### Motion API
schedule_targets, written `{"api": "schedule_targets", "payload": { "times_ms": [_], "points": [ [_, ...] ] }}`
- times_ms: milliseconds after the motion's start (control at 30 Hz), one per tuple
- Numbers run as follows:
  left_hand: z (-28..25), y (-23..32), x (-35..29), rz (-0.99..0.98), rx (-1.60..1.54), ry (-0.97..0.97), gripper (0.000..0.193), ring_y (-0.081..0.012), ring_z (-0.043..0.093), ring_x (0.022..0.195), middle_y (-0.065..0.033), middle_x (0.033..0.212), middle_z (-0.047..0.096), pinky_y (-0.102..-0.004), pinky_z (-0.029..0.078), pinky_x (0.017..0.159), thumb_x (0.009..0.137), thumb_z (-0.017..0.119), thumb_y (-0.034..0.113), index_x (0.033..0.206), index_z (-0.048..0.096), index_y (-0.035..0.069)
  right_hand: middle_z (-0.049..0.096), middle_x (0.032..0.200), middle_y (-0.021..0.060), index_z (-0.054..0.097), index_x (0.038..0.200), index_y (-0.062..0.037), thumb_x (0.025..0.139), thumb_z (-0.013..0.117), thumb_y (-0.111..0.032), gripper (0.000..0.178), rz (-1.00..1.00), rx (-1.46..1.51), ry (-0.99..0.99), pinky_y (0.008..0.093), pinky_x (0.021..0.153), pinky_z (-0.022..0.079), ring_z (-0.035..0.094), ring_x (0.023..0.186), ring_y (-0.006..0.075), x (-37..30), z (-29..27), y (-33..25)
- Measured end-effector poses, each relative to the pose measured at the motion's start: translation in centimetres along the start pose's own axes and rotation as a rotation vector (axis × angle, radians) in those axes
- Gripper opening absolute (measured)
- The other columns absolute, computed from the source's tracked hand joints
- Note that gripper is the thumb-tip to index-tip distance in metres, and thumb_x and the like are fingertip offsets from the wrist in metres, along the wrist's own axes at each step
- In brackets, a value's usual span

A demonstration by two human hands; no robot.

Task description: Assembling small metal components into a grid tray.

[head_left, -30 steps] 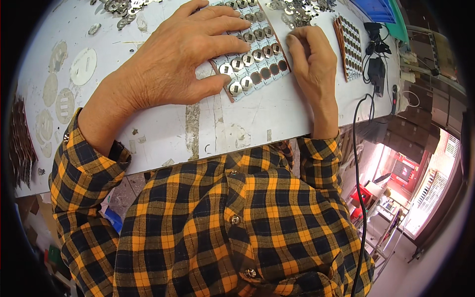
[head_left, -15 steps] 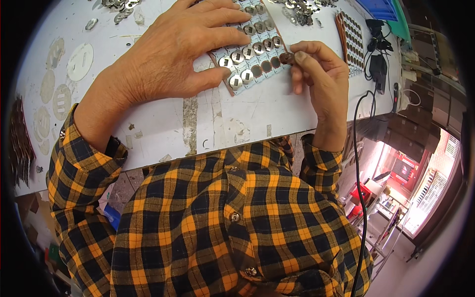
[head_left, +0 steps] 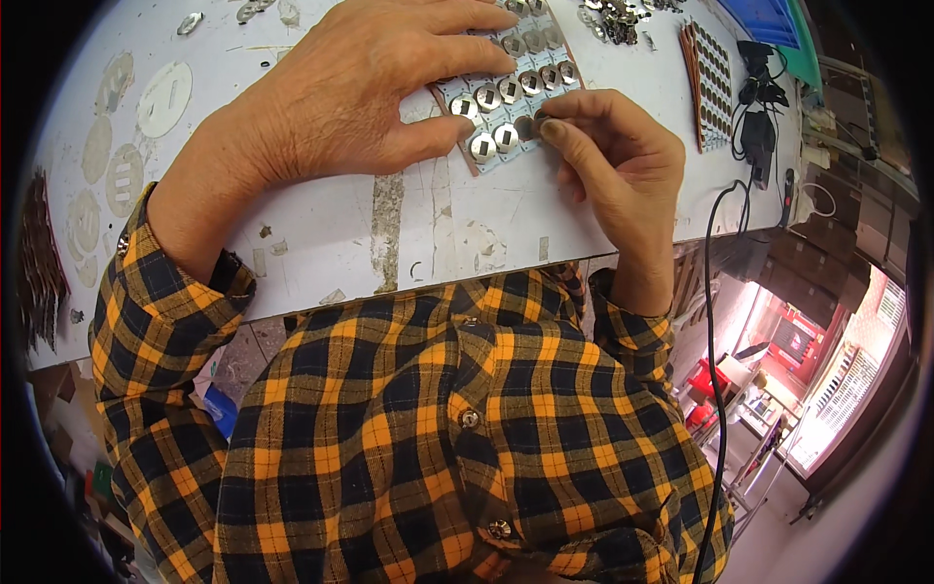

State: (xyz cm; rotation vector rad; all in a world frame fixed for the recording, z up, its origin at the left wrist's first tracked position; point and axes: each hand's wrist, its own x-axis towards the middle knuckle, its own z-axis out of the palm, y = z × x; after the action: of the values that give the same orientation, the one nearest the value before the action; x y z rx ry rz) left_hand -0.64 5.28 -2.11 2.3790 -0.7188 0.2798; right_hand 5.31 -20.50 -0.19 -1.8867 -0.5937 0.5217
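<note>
Spread flat at the upper middle, my left hand (head_left: 360, 92) rests with its fingers over the left part of a light-blue panel (head_left: 494, 119) and its thumb at the panel's near left. Rows of silver metal discs (head_left: 484, 148) with dark rectangular slots sit on the panel. In the nearest row, two such discs lie at the left. Thumb and forefinger of my right hand (head_left: 618, 156) are pinched around a small dark round piece (head_left: 541, 117) low over that row, just right of the second disc. My right fingers hide the rest of the row.
Loose metal pieces (head_left: 615, 18) lie in a heap beyond the panel. A stack of similar panels (head_left: 710, 88) stands to the right, beside black cables (head_left: 764, 92) and a blue tray (head_left: 764, 19). More dark stacked strips (head_left: 44, 263) are at the far left edge.
My right hand has moved left along the nearest row, towards the two silver discs, still pinching. My left hand stays on the panel. The whole view has shifted slightly.
</note>
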Motion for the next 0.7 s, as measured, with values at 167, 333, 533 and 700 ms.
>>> {"api": "schedule_targets", "payload": {
  "times_ms": [167,333,533,700],
  "points": [
    [0.0,0.1,-0.1,-0.002,0.009,0.001,0.048,-0.0362,0.050,0.135,-0.0220,0.138,0.059,-0.0530,0.037,0.111,0.085,0.075,0.026,0.127,0.067,0.003,0.075,0.090,0.0040,0.073,0.110,0.0035,0.095,0.072,-0.001,0.016,-0.117,-0.121,-0.031,0.0164,0.059,0.045,0.062,0.072,0.0037,-0.2,0.1,0.5],
    [-0.1,0.1,-0.1,-0.006,-0.003,-0.006,0.048,-0.0364,0.050,0.135,-0.0219,0.138,0.060,-0.0525,0.038,0.111,0.085,0.076,0.025,0.127,0.067,0.003,0.076,0.093,0.0040,0.073,0.110,0.0028,0.094,0.073,0.002,0.015,-0.184,-0.205,0.001,0.0169,0.065,0.048,0.064,0.075,0.0051,0.0,0.3,0.7],
    [0.1,-0.2,-0.2,-0.009,-0.095,0.044,0.047,-0.0365,0.051,0.134,-0.0222,0.138,0.060,-0.0521,0.039,0.110,0.085,0.077,0.025,0.126,0.068,0.003,0.071,0.096,0.0033,0.074,0.106,0.0038,0.093,0.072,0.004,0.013,-0.240,-0.268,-0.063,0.0190,0.073,0.050,0.065,0.084,0.0066,0.5,-0.3,1.4],
    [-0.4,0.2,0.2,-0.021,-0.016,-0.038,0.046,-0.0368,0.052,0.134,-0.0227,0.138,0.060,-0.0520,0.039,0.109,0.085,0.077,0.026,0.125,0.068,0.004,0.068,0.095,0.0034,0.074,0.108,0.0035,0.093,0.073,0.005,0.015,-0.254,-0.220,-0.182,0.0196,0.072,0.049,0.064,0.083,0.0074,1.0,-1.2,1.7]
  ]
}}
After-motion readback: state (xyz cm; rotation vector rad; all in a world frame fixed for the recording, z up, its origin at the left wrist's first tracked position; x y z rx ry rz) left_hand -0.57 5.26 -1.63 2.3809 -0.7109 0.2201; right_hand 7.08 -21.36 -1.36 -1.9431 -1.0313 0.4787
